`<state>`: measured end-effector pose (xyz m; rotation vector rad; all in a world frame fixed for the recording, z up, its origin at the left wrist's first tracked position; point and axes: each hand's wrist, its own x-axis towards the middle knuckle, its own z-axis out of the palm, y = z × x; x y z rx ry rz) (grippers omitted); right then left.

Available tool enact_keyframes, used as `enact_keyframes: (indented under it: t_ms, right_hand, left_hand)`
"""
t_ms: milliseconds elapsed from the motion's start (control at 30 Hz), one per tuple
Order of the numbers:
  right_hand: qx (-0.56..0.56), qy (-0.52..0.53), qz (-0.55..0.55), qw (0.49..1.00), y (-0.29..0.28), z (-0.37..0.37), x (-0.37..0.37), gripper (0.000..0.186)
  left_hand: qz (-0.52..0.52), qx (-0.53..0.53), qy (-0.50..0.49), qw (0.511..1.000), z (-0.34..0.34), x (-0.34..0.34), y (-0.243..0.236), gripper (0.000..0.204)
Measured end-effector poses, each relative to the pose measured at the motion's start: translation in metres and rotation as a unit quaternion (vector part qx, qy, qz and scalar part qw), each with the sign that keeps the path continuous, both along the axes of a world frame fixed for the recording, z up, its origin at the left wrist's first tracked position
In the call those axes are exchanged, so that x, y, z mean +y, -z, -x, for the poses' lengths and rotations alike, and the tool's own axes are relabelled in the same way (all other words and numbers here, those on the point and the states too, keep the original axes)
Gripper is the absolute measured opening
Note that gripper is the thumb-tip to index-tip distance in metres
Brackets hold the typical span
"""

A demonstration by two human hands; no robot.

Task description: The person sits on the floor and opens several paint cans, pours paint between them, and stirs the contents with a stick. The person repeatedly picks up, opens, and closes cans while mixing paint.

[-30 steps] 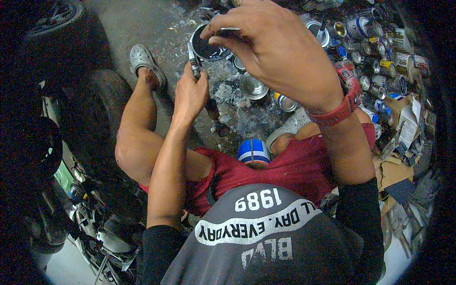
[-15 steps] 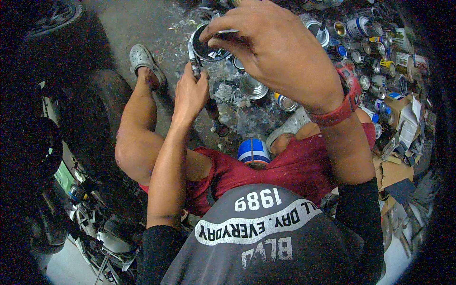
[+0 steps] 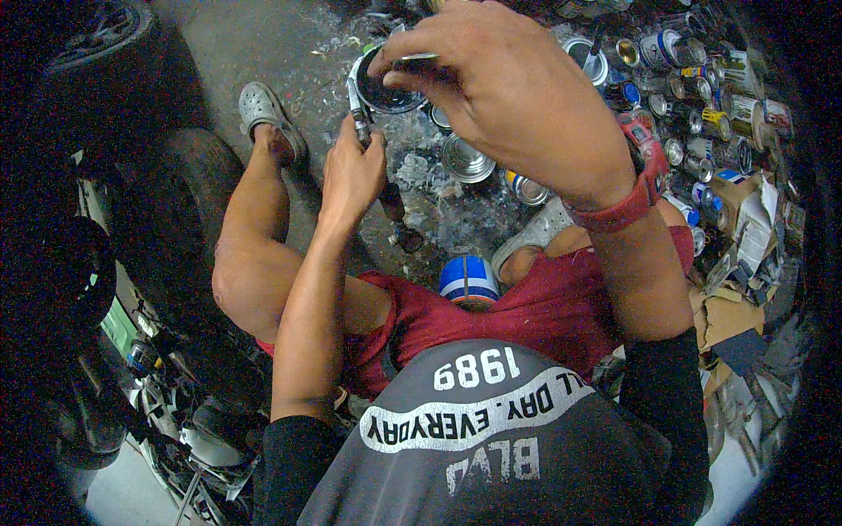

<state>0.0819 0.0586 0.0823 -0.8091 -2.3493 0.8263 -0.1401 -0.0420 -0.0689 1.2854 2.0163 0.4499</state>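
My left hand (image 3: 351,171) is closed round a slim silver-and-dark tool (image 3: 358,114) that points away from me. Beside its tip, a round dark container (image 3: 386,92) with a pale rim shows partly under my right hand. My right hand (image 3: 491,96) is raised high over it, with thumb and fingers bent together. A thin, shiny sliver (image 3: 421,57) shows between those fingers; its kind and most of it are hidden. Below my left hand, a dark cylindrical part (image 3: 405,235) sits near the floor, and I cannot tell whether it joins the tool.
An open metal can (image 3: 467,159) and a can with a yellow band (image 3: 528,188) stand beyond my knees. A blue-and-white can (image 3: 468,279) is between my thighs. Several paint cans (image 3: 662,51) crowd the right, with torn cardboard (image 3: 732,317) nearer. A tyre (image 3: 197,175) is on the left.
Both hands hold nearly the same place. The sliver between my right fingers has turned slightly and now shows a green tinge.
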Motion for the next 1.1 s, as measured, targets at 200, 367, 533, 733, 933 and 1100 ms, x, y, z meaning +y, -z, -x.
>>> enact_keyframes:
  t_ms: [200, 367, 533, 733, 933, 1100]
  right_hand:
    - [-0.046, 0.020, 0.005, 0.999, -0.001, 0.003, 0.000, 0.018]
    - [-0.026, 0.022, 0.009, 0.999, 0.000, 0.001, 0.000, 0.018]
    - [-0.019, 0.002, 0.054, 0.998, 0.000, 0.002, 0.002, 0.019]
    - [-0.025, 0.018, 0.006, 1.000, 0.001, 0.003, 0.001, 0.020]
    - [-0.041, 0.027, 0.000, 0.999, 0.001, 0.003, 0.000, 0.019]
    - [-0.037, 0.015, 0.003, 0.999, 0.001, 0.003, -0.002, 0.019]
  left_hand:
    - [-0.008, 0.013, 0.002, 1.000, 0.000, -0.001, 0.002, 0.049]
    - [0.002, 0.014, 0.002, 1.000, -0.002, 0.000, -0.003, 0.052]
    - [-0.004, 0.024, 0.003, 1.000, 0.000, -0.001, 0.003, 0.052]
    - [0.001, 0.012, 0.009, 1.000, -0.002, 0.000, -0.001, 0.053]
    - [-0.011, 0.032, 0.006, 0.999, 0.002, -0.002, 0.011, 0.054]
    - [0.011, 0.011, 0.003, 1.000, -0.001, -0.003, 0.001, 0.054]
